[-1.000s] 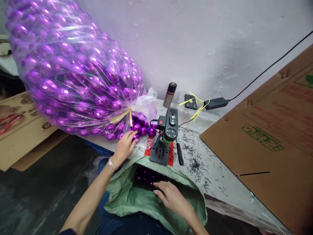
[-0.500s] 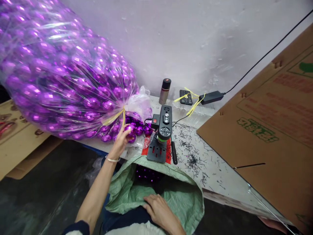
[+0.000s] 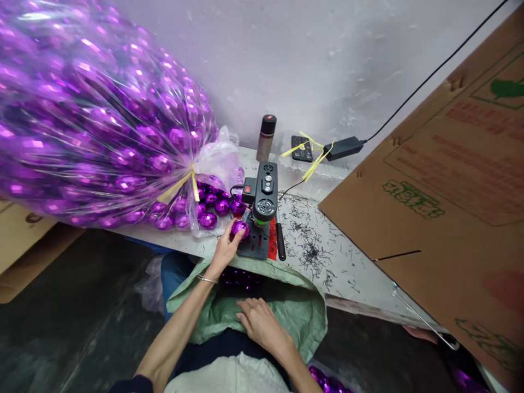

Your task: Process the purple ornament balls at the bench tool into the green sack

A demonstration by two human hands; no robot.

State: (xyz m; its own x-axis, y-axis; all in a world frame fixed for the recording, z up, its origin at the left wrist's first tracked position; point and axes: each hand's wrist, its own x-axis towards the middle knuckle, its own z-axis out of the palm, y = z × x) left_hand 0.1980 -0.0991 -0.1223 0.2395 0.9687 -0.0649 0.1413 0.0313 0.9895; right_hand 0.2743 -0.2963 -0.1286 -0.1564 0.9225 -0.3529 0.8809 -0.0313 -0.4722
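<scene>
My left hand [image 3: 224, 250] holds a shiny purple faceted ball [image 3: 238, 228] at the left side of a small black bench machine [image 3: 262, 210] that stands on a black base over a red mat. Behind it, several loose purple balls [image 3: 207, 210] lie at the mouth of a huge clear plastic bag [image 3: 94, 136] full of the same balls, tied with a yellow strip. My right hand [image 3: 260, 323] rests flat on the green woven sack [image 3: 305, 316] in my lap, fingers apart, holding nothing. Purple balls show inside the sack's opening.
A white table [image 3: 352, 273] strewn with dark metal shavings runs to the right. A large cardboard sheet [image 3: 446, 180] leans at the right. Against the wall stand a spray can [image 3: 266, 136], a power adapter [image 3: 343, 147] with its cable, and a black remote [image 3: 302, 149].
My left hand picked a purple ball from the loose pile and brought it right, up to the machine. My right hand drew back from the sack's opening onto its near side.
</scene>
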